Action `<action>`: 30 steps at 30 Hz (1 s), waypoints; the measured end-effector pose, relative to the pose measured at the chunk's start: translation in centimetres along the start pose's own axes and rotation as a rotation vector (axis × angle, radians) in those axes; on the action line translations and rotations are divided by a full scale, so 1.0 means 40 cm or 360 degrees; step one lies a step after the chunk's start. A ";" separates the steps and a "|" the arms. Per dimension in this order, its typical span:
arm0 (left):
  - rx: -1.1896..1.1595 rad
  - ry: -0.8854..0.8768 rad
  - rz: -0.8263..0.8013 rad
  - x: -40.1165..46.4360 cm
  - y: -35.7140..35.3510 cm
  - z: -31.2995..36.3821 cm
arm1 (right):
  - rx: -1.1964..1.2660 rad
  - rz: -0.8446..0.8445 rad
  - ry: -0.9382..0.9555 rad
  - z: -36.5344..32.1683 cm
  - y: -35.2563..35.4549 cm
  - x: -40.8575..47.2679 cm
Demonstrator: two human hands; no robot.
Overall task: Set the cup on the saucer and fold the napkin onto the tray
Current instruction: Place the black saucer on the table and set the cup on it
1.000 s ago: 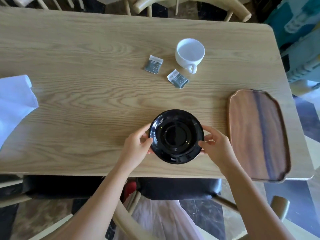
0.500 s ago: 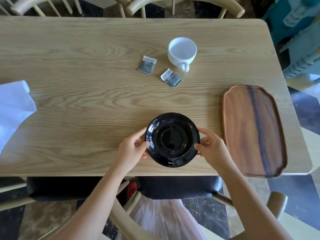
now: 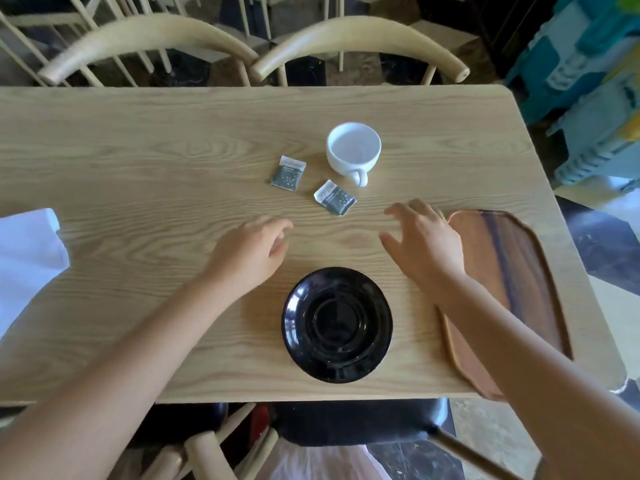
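A black saucer (image 3: pixel 337 323) lies alone near the table's front edge, with nothing on it. The white cup (image 3: pixel 353 150) stands upright farther back, handle toward me. Both my hands hover over the table between saucer and cup. My left hand (image 3: pixel 251 252) is empty, its fingers loosely curled. My right hand (image 3: pixel 422 242) is empty with fingers spread, just left of the wooden tray (image 3: pixel 512 289). The white napkin (image 3: pixel 26 258) lies unfolded at the table's left edge, partly out of view.
Two small grey sachets (image 3: pixel 288 173) (image 3: pixel 335 197) lie between the hands and the cup. The wooden tray overhangs the front right of the table (image 3: pixel 138 150). Two wooden chairs (image 3: pixel 360 39) stand at the far side.
Both hands have let go of the saucer and moved forward over the table toward the cup. The saucer stays near the front edge. The view has tilted up.
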State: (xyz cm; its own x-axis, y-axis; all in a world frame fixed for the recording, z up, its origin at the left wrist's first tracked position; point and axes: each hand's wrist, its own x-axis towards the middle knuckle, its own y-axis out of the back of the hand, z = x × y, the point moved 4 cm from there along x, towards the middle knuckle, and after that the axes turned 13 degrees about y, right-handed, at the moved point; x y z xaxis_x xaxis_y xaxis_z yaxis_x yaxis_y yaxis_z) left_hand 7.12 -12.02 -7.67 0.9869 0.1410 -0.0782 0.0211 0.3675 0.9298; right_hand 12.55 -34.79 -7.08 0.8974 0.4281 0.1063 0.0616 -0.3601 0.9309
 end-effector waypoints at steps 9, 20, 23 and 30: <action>0.0535 -0.0340 -0.0005 0.295 -0.024 0.099 | -0.0434 -0.0107 0.0260 0.004 -0.035 0.215; 0.0582 -0.0310 -0.0189 0.341 -0.086 0.102 | -0.0412 -0.0131 0.0453 0.047 -0.068 0.271; 0.0553 -0.0444 -0.0020 0.315 -0.076 0.116 | -0.0401 -0.0120 0.0503 0.078 -0.055 0.276; -0.0233 0.0113 -0.0317 0.376 -0.084 0.092 | 0.0382 -0.0092 -0.0117 0.143 -0.079 0.317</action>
State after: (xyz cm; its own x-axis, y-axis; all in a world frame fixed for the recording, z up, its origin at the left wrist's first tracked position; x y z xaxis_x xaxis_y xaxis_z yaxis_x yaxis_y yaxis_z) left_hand 22.49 -14.50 -10.66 0.9517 0.1151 -0.2845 0.1855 0.5228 0.8320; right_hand 26.23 -32.95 -10.68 0.9182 0.3955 0.0211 0.2080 -0.5268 0.8242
